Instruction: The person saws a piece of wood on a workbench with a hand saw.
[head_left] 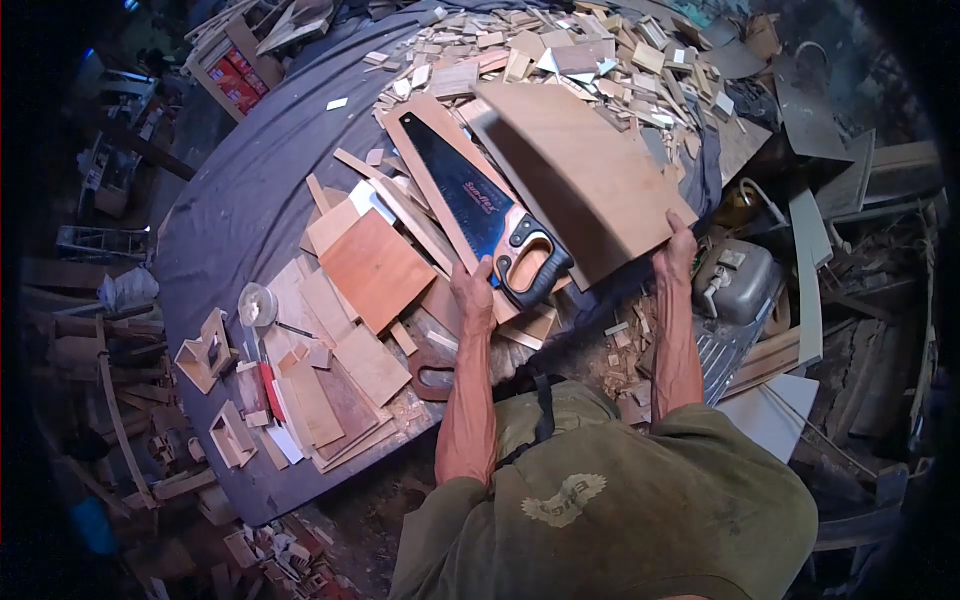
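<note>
A large light-brown wooden panel (590, 170) is tilted up over the right part of the table, its lower right corner gripped by my right hand (677, 250). My left hand (474, 293) is closed on the near end of a long wooden board (436, 190), beside the saw's handle. On that board lies a hand saw (465, 200) with a black blade and a black and orange handle. Left of my left hand is a square reddish-brown wood piece (377, 268). A second saw handle (433, 378) of brown wood shows beside my left forearm.
Many wood offcuts (490, 40) are heaped at the table's far side. Flat boards, a round container (257, 305) and small wooden box pieces (205, 352) lie at left on the dark cloth (240, 200). A metal tank (738, 280) stands at right.
</note>
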Tool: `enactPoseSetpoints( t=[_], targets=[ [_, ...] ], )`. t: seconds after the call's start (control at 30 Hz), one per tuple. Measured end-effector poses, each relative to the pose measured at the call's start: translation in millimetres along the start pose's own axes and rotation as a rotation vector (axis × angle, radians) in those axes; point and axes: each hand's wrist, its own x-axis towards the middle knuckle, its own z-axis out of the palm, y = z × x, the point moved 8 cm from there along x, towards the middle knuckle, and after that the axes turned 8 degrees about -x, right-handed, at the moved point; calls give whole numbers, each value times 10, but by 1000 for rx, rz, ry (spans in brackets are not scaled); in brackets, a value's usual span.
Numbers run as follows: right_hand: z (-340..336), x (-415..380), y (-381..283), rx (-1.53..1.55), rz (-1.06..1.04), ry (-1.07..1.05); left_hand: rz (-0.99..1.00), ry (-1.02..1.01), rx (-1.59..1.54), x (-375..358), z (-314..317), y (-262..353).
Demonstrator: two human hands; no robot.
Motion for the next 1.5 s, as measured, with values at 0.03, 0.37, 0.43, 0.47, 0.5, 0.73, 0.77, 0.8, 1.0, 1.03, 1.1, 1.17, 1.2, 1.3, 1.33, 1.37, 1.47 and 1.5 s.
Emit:
enactPoseSetpoints(
  t=[0.03, 0.37, 0.43, 0.47, 0.5, 0.73, 0.77, 0.8, 1.0, 1.03, 1.1, 1.17, 1.2, 1.3, 1.33, 1.37, 1.47, 1.5],
  targets=[
    [-6, 115, -64, 31, -69, -120, -12, -1, -34, 5, 17, 29],
    [562, -628, -41, -62, -110, -252, 40, -26, 31, 87, -29, -108],
    [624, -789, 168, -140, -157, -249, 22, -2, 54, 53, -25, -67],
    [605, -823, 321, -173, -163, -251, 11, 8, 67, 37, -14, -44],
    [592, -873, 416, -206, -169, -250, -46, -10, 116, 79, -47, -106],
    [646, -1215, 624, -31, 47, -330, 3, -82, 56, 81, -48, -123],
    [659, -1246, 632, -29, 31, -346, 19, -78, 62, 158, -108, -222],
    [684, -1287, 637, -32, 27, -327, -10, -56, 40, 180, -123, -259],
    [908, -1368, 744, -8, 83, -290, -43, -107, -205, 31, 65, -74],
    [948, -1337, 763, -13, 90, -319, -33, -93, -216, 73, 33, -103],
    [992, -1266, 757, -16, 76, -329, -34, -16, -110, 45, 8, -59],
    [1022, -1209, 708, -6, 62, -340, 20, 2, -67, 41, -16, -38],
    [1027, -1184, 671, 7, 56, -348, 76, -17, -77, 44, -30, -8],
    [970, -1084, 559, 63, 93, -334, 81, -6, 55, 9, -87, 68],
    [949, -1068, 504, 85, 117, -324, 56, 11, 125, -32, -97, 119],
    [946, -1073, 417, 113, 119, -341, 86, 17, 92, -53, -82, 154],
    [700, -797, 276, 75, -41, -293, 109, -40, 50, -10, -149, 75],
    [642, -749, 210, 86, -53, -292, 110, -32, 65, -57, -126, 131]
  ],
)
